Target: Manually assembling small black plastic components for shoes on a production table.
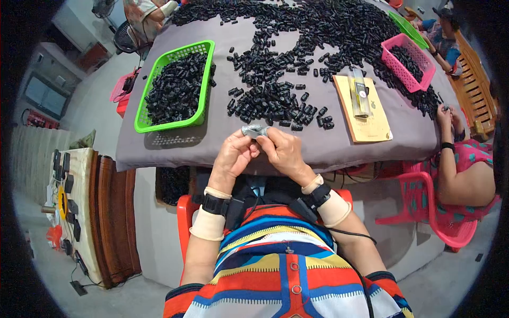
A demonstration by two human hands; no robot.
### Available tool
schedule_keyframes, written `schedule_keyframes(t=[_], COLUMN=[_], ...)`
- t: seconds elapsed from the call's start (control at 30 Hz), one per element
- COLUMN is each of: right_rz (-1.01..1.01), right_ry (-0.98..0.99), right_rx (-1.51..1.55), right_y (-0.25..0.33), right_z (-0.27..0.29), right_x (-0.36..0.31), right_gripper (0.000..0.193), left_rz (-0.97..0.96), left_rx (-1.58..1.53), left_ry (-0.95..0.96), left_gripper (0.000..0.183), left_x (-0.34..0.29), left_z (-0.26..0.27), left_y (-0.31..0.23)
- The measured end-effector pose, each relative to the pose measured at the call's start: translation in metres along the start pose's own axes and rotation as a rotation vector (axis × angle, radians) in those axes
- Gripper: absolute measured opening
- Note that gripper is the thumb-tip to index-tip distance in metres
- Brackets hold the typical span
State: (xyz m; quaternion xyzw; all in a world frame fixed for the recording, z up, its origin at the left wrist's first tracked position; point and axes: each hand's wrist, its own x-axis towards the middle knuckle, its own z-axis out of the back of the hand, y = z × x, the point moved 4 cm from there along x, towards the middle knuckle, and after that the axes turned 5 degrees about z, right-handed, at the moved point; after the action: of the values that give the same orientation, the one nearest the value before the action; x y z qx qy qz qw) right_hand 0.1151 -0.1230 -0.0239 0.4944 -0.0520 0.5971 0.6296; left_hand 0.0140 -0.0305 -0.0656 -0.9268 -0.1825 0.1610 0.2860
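Observation:
At the near edge of the table, my left hand [232, 155] and my right hand [286, 152] meet with bent fingers. Both pinch a small crumpled grey piece [254, 130], perhaps cloth or film; its kind is not clear. Just beyond my fingertips lies a loose spread of small black cylindrical parts [273, 106]. To the left, a green plastic basket [139, 121] is heaped with the same black parts.
A yellow-covered notebook [374, 124] bears a clear plastic box [359, 98]. Farther right stands a pink basket [430, 69] of black parts, with a large pile [344, 24] across the table's far side. A co-worker [464, 169] sits at the right on a pink chair; other people are farther off.

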Motion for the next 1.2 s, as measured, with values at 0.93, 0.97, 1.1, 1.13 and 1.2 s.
schedule_keyframes(t=[0.93, 0.97, 1.1, 1.13, 1.2], right_rz=[-0.194, -0.197, -0.197, -0.199, -0.175], right_ry=[0.023, 0.022, 0.018, 0.018, 0.012], right_rx=[0.175, 0.185, 0.204, 0.204, 0.212], right_y=[-0.008, -0.007, -0.006, -0.006, -0.006], right_z=[0.007, 0.008, 0.01, 0.009, 0.006], right_x=[-0.001, 0.0, 0.0, 0.0, 0.0], right_gripper=[0.024, 0.024, 0.023, 0.023, 0.023], left_rz=[-0.696, -0.707, -0.8, -0.797, -0.567], left_rx=[1.681, 1.71, 1.776, 1.777, 1.368], left_ry=[-0.591, -0.595, -0.581, -0.58, -0.564], left_gripper=[0.016, 0.017, 0.021, 0.021, 0.022], left_x=[0.029, 0.033, 0.041, 0.041, 0.043], left_z=[-0.034, -0.032, -0.017, -0.012, 0.009], left_y=[-0.063, -0.059, -0.051, -0.051, -0.051])
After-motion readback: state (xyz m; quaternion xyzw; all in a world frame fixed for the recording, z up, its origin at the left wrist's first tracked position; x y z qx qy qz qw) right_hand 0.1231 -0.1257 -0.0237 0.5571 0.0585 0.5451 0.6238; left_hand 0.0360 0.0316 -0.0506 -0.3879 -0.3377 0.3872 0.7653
